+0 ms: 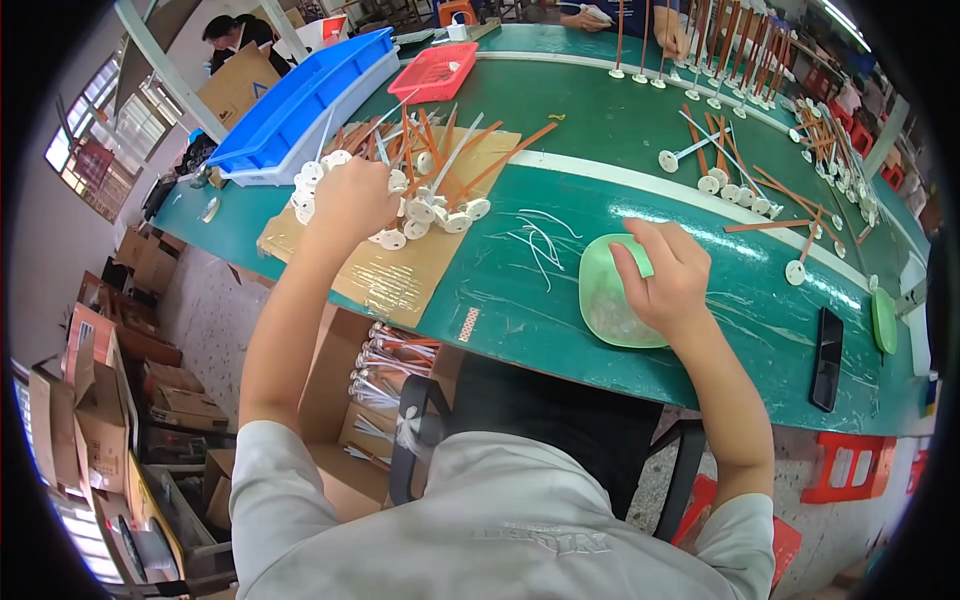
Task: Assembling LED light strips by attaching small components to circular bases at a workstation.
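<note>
While the left hand [352, 200] is closing on the disc-footed sticks [430, 205] heaped upper left, the right hand [668, 275] is curling, fingers dipping, into the green bowl [600, 290] at centre.

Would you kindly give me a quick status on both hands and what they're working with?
Left hand in pile of white-disc sticks on cardboard sheet. Right hand reaching into pale green plastic bowl. Nothing between them.

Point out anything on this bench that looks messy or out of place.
Loose white strands lie scattered on the green table between the pile of sticks under the left hand and the green bowl the right hand reaches into. Nothing looks spilled or broken.
</note>
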